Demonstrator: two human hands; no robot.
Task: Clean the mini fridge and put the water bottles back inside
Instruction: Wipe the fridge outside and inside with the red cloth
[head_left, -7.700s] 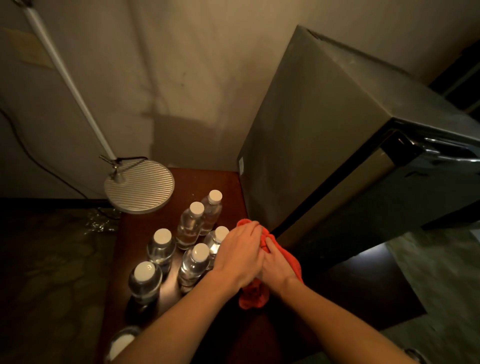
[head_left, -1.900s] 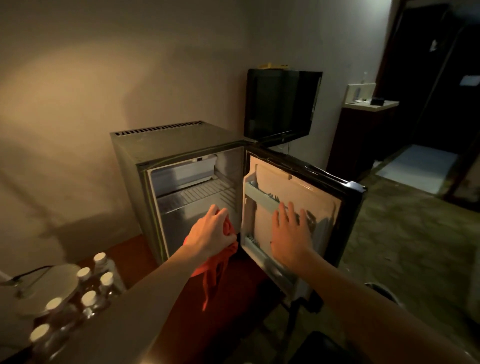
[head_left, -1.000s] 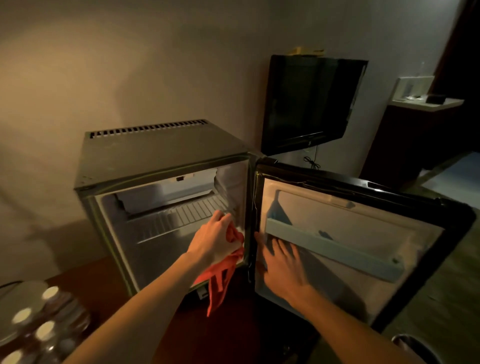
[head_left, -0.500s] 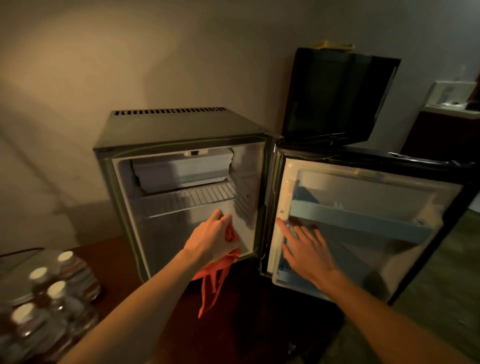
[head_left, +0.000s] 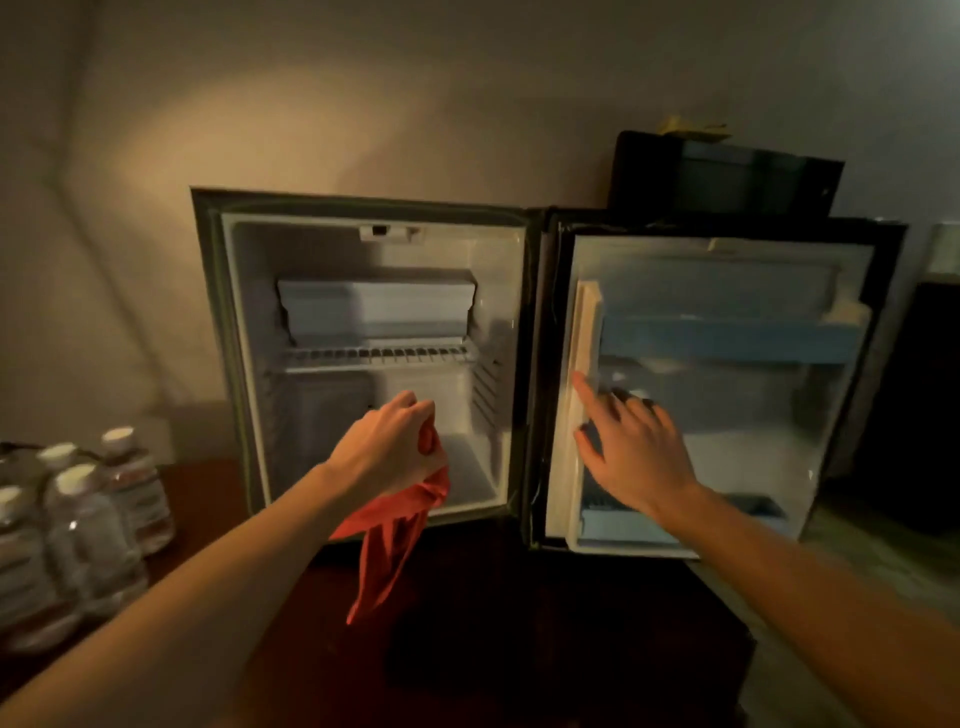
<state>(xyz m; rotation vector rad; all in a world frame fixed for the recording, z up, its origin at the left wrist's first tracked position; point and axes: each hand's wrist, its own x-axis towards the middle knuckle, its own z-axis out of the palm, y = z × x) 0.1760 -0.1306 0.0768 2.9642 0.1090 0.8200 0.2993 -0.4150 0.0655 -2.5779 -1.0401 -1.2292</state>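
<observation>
Bottles (head_left: 78, 525) stand out on the table at far left, none returned. Left hand (head_left: 387, 449) grips a red cloth (head_left: 395, 540) at the fridge (head_left: 363, 322) mouth; wiping appears barely begun. Right hand (head_left: 631, 452), fingers spread and holding nothing, touches the open door (head_left: 727, 374). Lower door shelf is blurred; bottle count is cut off.
</observation>
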